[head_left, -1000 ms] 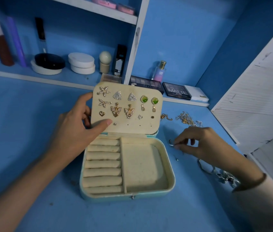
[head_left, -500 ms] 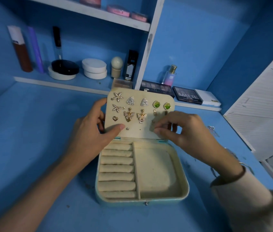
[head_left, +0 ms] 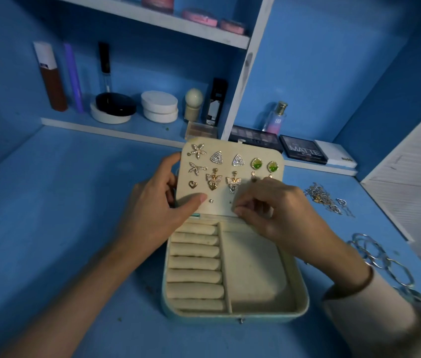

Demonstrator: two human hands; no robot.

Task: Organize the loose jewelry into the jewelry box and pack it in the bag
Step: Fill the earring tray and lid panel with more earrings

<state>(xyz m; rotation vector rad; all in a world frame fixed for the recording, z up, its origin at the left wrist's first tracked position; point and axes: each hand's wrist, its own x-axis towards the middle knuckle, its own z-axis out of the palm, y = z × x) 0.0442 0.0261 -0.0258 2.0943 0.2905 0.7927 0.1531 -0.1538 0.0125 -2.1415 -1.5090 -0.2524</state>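
Fabric in a soft, pale cream is lining the jewelry box (head_left: 303,293), a rectangular case with rounded corners and a teal outer shell. It is sitting open on the blue table (head_left: 49,228) in the middle of the head view. Its lid (head_left: 245,151) is standing upright at the far side, and earrings are hanging on its inner panel:

- two starfish (head_left: 197,150)
- two ridged triangles (head_left: 216,158)
- two round green stones (head_left: 256,163) in gold rims
- two gold butterflies (head_left: 213,180)
- one small heart (head_left: 192,184)
- one tiny stud (head_left: 211,201)

Inside the base, seven padded rolls (head_left: 194,263) are lying in a column along the left. One plain, roughly square compartment (head_left: 256,270) is taking up the right.

The left hand (head_left: 152,210) is gripping the lid's left edge, with the thumb lying flat on the front of the panel and the fingers curling behind it. The right hand (head_left: 276,213) is hovering at the panel's lower right with its fingers curled in. Its thumb and forefinger tips are pressing together, and whatever they are pinching is too small to tell.

To the right of the box, a tangled heap of thin metal chains (head_left: 320,198) is lying on the table. Nearer the person, a cluster of thin silver bangles (head_left: 374,254) is lying beside the cream sleeve (head_left: 385,319); they are overlapping too much to count.

On the low shelf behind, two flat white round jars (head_left: 159,105) are sitting stacked. One glossy black compact (head_left: 115,104) is resting on a white dish, and one dark palette (head_left: 303,149) printed MATTE is lying flat.
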